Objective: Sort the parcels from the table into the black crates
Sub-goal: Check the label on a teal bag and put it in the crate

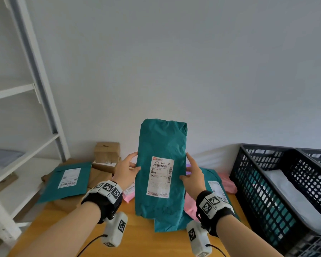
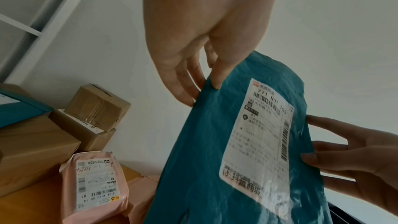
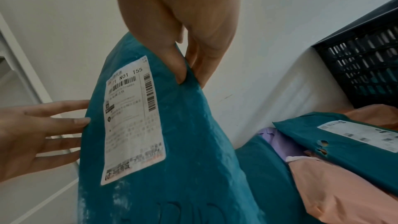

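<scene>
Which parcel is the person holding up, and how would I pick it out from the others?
Start at the wooden table against the white wall, left of the black crates. Above its middle, the left hand and right hand pinch the side edges of a teal parcel. It alone stands upright, its white label reading 771 N01 T55.

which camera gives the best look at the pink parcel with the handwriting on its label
The left wrist view: the pink parcel lies close, its label facing the camera, handwriting and barcodes visible. The head view shows only a sliver of it behind the left hand. In the right wrist view I cannot pick it out.
</scene>
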Tool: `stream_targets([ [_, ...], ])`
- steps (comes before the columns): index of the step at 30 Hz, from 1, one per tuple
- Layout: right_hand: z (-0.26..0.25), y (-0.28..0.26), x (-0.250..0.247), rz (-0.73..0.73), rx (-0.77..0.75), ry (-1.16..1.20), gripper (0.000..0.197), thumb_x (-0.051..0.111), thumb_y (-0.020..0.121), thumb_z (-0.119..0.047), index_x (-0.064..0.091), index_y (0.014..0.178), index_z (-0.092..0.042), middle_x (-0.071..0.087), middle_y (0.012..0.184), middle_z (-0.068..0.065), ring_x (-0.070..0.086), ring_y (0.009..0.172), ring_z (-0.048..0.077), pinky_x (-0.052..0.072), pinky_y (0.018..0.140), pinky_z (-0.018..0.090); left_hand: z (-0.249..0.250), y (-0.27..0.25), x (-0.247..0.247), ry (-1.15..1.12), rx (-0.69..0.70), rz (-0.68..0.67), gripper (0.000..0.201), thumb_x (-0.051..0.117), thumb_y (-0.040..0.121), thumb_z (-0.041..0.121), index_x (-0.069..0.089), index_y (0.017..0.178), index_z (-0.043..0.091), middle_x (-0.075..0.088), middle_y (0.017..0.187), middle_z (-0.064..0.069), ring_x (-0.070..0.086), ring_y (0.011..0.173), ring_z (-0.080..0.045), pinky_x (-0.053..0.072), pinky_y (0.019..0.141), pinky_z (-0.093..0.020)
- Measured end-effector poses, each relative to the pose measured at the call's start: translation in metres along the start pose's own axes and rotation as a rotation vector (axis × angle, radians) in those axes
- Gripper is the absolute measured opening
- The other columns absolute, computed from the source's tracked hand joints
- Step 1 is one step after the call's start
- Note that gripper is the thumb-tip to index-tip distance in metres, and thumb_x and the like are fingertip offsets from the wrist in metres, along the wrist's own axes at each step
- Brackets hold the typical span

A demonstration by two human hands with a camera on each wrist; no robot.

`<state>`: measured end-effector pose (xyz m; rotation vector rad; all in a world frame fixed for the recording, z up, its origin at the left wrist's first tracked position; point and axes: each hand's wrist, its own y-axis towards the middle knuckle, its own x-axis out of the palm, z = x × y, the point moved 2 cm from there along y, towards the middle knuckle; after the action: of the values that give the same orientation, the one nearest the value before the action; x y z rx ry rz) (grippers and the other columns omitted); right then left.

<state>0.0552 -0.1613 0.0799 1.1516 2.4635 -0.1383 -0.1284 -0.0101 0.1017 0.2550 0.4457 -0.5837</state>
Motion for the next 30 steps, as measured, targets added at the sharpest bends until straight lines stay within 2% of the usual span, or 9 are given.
stream_targets([
  [3,-0.010,0.000,0.005,0.009,-0.020,0.040,0.079,0.051,0.086,0.012,0.034,0.142,-0.040,0.061,0.107,0.002,0.063,0.083,0.010,0.053,0.065,0.016,0.002,0.001,-0.010,-0.026,0.021,0.011,0.052,0.057,0.092,0.008,0.042,0.138,0.027,0.063,0.092,0.000,0.063,0.090,-0.017,0.055,0.084,-0.036],
  [6,-0.018,-0.002,0.011,-0.006,-0.029,0.064,0.076,0.050,0.085,0.013,0.037,0.142,-0.036,0.061,0.104,-0.001,0.065,0.085,0.012,0.051,0.058,0.013,0.000,0.001,-0.019,-0.039,0.030,0.031,0.052,0.057,0.092,0.007,0.042,0.139,0.026,0.062,0.093,-0.001,0.062,0.090,-0.016,0.055,0.083,-0.033],
  [15,-0.023,-0.015,0.028,-0.028,-0.014,0.030,0.069,0.049,0.086,0.013,0.042,0.140,-0.030,0.057,0.103,-0.005,0.062,0.087,0.008,0.052,0.068,0.016,-0.027,-0.006,-0.030,-0.102,-0.002,0.027,0.054,0.057,0.091,0.006,0.042,0.139,0.028,0.065,0.099,-0.005,0.063,0.093,-0.016,0.055,0.086,-0.037],
  [19,-0.010,-0.032,0.030,-0.009,0.023,0.002,0.068,0.049,0.086,0.013,0.043,0.139,-0.030,0.058,0.110,-0.002,0.060,0.093,0.011,0.053,0.077,0.022,-0.045,-0.014,-0.024,-0.085,-0.019,-0.043,0.060,0.061,0.089,0.005,0.041,0.138,0.033,0.062,0.101,0.007,0.063,0.089,-0.008,0.057,0.080,-0.034],
  [21,0.004,-0.043,0.030,0.005,0.058,-0.021,0.073,0.051,0.085,0.009,0.043,0.139,-0.039,0.058,0.104,-0.009,0.062,0.093,0.013,0.055,0.079,0.027,-0.052,-0.020,-0.015,-0.058,-0.013,-0.070,0.063,0.063,0.086,0.002,0.043,0.135,0.035,0.060,0.105,0.004,0.064,0.088,-0.012,0.058,0.076,-0.037],
  [24,0.026,-0.060,0.023,0.010,0.089,-0.121,0.081,0.056,0.079,-0.006,0.034,0.118,-0.073,0.064,0.099,-0.018,0.065,0.090,0.007,0.058,0.079,0.035,-0.054,-0.031,0.006,-0.040,0.008,-0.110,0.063,0.063,0.084,-0.004,0.044,0.133,0.030,0.058,0.099,0.006,0.064,0.082,-0.017,0.056,0.061,-0.027],
  [26,0.036,-0.075,0.013,0.060,0.120,-0.092,0.080,0.055,0.081,0.003,0.038,0.120,-0.065,0.062,0.104,-0.013,0.063,0.088,0.004,0.057,0.077,0.028,-0.056,-0.036,0.024,-0.050,0.009,-0.155,0.061,0.063,0.083,-0.009,0.046,0.131,0.025,0.054,0.095,0.011,0.061,0.079,-0.013,0.053,0.062,-0.025],
  [28,0.046,-0.094,-0.001,0.116,0.171,-0.041,0.072,0.050,0.084,0.012,0.044,0.133,-0.041,0.061,0.109,-0.006,0.060,0.086,0.001,0.054,0.072,0.018,-0.057,-0.040,0.043,-0.036,0.010,-0.223,0.063,0.064,0.082,-0.008,0.046,0.132,0.024,0.062,0.094,0.001,0.062,0.082,-0.014,0.055,0.073,-0.030],
  [30,0.057,-0.113,-0.017,0.150,0.219,-0.043,0.069,0.048,0.085,0.011,0.044,0.135,-0.037,0.061,0.105,-0.009,0.060,0.087,0.003,0.054,0.072,0.017,-0.054,-0.043,0.064,-0.013,0.030,-0.292,0.066,0.067,0.080,-0.004,0.045,0.137,0.021,0.066,0.098,-0.007,0.064,0.089,-0.019,0.055,0.083,-0.038],
])
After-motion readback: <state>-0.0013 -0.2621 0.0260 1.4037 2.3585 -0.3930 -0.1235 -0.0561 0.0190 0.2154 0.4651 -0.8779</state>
